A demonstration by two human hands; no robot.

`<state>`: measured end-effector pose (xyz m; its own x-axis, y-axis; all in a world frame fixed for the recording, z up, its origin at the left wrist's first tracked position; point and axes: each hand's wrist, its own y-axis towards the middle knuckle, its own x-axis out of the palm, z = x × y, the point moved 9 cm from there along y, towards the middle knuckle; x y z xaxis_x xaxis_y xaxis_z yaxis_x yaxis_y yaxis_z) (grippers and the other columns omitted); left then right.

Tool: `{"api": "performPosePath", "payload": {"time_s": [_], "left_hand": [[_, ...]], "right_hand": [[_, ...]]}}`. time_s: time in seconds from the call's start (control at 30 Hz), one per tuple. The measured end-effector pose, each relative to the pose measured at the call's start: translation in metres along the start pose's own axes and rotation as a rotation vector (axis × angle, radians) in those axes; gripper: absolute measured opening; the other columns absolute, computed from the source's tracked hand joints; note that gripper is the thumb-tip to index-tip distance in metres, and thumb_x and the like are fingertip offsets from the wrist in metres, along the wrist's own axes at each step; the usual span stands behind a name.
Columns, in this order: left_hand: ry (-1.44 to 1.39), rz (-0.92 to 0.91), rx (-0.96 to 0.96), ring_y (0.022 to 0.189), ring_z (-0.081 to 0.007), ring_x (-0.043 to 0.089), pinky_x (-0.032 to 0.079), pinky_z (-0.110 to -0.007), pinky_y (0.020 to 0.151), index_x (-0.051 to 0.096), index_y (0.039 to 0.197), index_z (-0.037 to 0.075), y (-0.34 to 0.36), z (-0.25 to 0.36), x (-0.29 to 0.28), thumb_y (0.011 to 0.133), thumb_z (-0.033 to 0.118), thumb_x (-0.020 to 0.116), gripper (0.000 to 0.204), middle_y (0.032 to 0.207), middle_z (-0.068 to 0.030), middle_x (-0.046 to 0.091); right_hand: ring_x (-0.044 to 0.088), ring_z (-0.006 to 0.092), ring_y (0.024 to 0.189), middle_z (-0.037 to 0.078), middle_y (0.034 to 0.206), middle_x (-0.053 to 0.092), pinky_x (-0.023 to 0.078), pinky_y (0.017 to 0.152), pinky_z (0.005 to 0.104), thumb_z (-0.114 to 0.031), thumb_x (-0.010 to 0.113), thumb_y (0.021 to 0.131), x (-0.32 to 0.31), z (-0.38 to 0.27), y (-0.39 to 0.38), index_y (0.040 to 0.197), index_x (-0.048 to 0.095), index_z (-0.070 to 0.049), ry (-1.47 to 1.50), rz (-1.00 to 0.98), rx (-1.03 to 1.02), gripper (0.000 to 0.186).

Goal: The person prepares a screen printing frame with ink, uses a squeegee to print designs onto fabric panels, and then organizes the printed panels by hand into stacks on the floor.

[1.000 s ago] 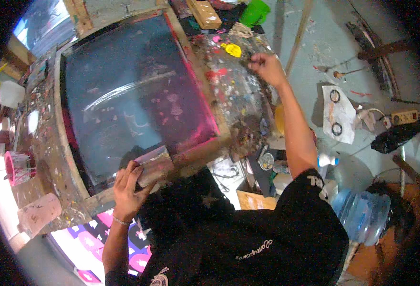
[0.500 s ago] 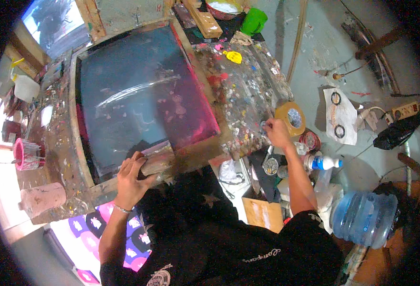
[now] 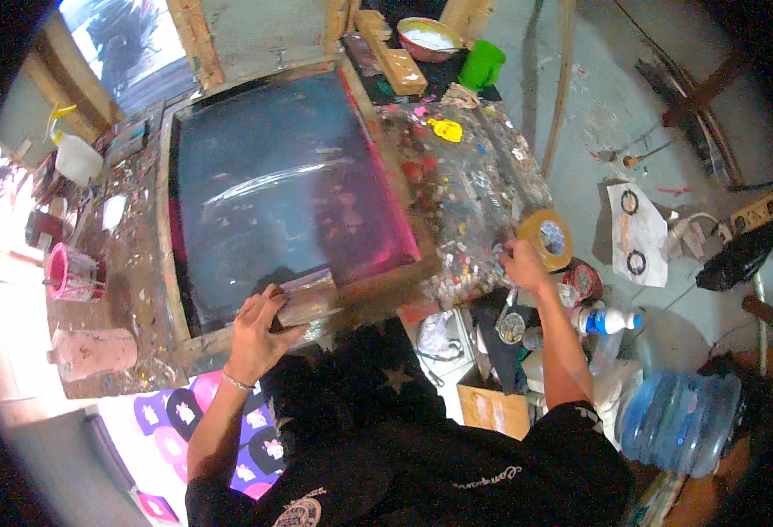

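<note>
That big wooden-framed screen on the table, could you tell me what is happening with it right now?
A person leans over the wooden-framed printing screen, whose mesh is smeared with pink ink. The left hand grips a squeegee resting on the screen's near edge. The right hand is off to the side, at the edge of the paint-spattered table, next to a roll of brown tape. Whether its fingers hold anything is hard to tell.
</note>
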<state>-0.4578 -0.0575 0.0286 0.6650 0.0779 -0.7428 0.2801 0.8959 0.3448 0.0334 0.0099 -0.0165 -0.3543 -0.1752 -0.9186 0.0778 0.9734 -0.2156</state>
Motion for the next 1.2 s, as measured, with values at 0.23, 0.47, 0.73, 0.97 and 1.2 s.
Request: {"api": "performPosePath", "payload": {"time_s": [0.23,0.47,0.73,0.97,1.2], "left_hand": [[0.005,-0.022,0.004,0.104,-0.0401,0.063,0.051,-0.044,0.093,0.063,0.110,-0.001,0.021,0.015,-0.030,0.062,0.027,0.087,0.061,0.123,-0.0242,0.062],[-0.045,-0.033,0.001,0.103,-0.0421,0.062,0.050,-0.044,0.094,0.062,0.110,0.000,0.040,0.035,-0.067,0.063,0.022,0.084,0.057,0.122,-0.0251,0.062],[0.001,-0.035,-0.030,0.109,-0.0415,0.063,0.051,-0.043,0.096,0.063,0.110,-0.003,0.025,0.022,-0.044,0.060,0.028,0.090,0.064,0.123,-0.0253,0.063],[-0.034,-0.086,-0.075,0.095,-0.0270,0.070,0.053,-0.035,0.085,0.067,0.106,-0.003,0.056,0.038,-0.078,0.060,0.024,0.090,0.058,0.104,-0.0200,0.071],[0.037,-0.106,-0.044,0.083,-0.0113,0.063,0.051,-0.029,0.078,0.071,0.100,0.000,0.097,0.081,-0.137,0.063,0.022,0.089,0.047,0.093,-0.0053,0.071]], "right_hand": [[0.055,0.0446,0.119,0.025,0.134,0.054,0.045,0.096,0.0540,-0.040,0.069,0.084,-0.036,-0.088,-0.010,0.135,0.055,-0.011,-0.233,0.338,-0.141,0.060],[0.026,0.0476,0.141,0.015,0.160,0.024,0.019,0.111,0.0682,-0.030,0.067,0.083,0.039,-0.077,0.019,0.151,0.035,-0.034,-0.293,0.077,-0.220,0.075],[0.024,0.0479,0.141,0.013,0.160,0.023,0.023,0.108,0.0708,-0.027,0.068,0.080,0.043,-0.087,0.016,0.150,0.037,-0.032,-0.265,0.101,-0.232,0.077],[0.030,0.0464,0.137,0.018,0.152,0.035,0.027,0.109,0.0638,-0.034,0.066,0.084,0.052,-0.076,0.017,0.142,0.048,-0.016,-0.314,0.093,-0.199,0.064],[0.035,0.0477,0.135,0.018,0.153,0.035,0.028,0.109,0.0611,-0.046,0.061,0.091,0.049,-0.097,0.018,0.145,0.046,-0.026,-0.361,0.188,-0.276,0.060]]}}
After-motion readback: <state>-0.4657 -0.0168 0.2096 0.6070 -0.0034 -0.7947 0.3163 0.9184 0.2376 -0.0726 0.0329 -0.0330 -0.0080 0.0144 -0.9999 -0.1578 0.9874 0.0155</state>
